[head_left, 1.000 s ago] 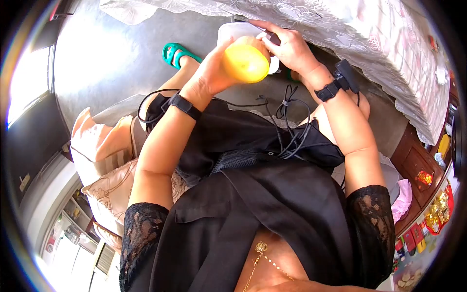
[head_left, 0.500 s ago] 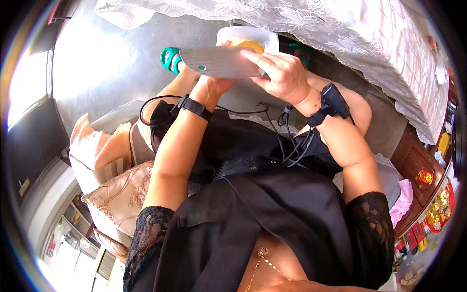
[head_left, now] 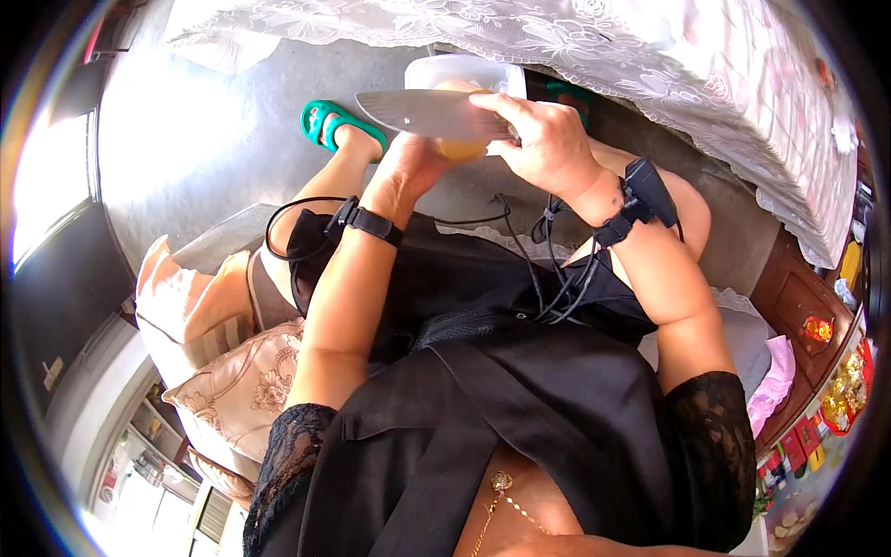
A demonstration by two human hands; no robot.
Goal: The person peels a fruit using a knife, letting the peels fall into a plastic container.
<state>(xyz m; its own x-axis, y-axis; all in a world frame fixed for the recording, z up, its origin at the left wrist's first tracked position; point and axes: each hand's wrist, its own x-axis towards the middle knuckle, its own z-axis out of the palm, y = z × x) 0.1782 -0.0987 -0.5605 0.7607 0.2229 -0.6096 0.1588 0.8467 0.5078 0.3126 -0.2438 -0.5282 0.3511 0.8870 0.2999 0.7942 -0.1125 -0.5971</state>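
Observation:
My right hand point(head_left: 548, 144) is closed round the handle of a broad-bladed kitchen knife point(head_left: 418, 113), its forefinger stretched along the blade. The blade points left, above my left hand point(head_left: 410, 169). That hand is wrapped round a yellow, rounded fruit or vegetable point(head_left: 461, 148), mostly covered by the blade and fingers; its exact kind cannot be made out. Beyond the knife stands a whitish plastic bin point(head_left: 436, 71), with something pale yellow visible at the blade's upper edge.
A lace-covered table point(head_left: 650, 65) spans the far side and the right. Green slippers point(head_left: 348, 125) are on the grey floor. A patterned cushion point(head_left: 241, 376) lies to my left, and black cords point(head_left: 557, 278) run from the wrist devices across my lap.
The knife has tilted, so its blade looks narrower and its tip sits further right. More of the yellow thing shows beneath the blade. The left slipper has come further into view.

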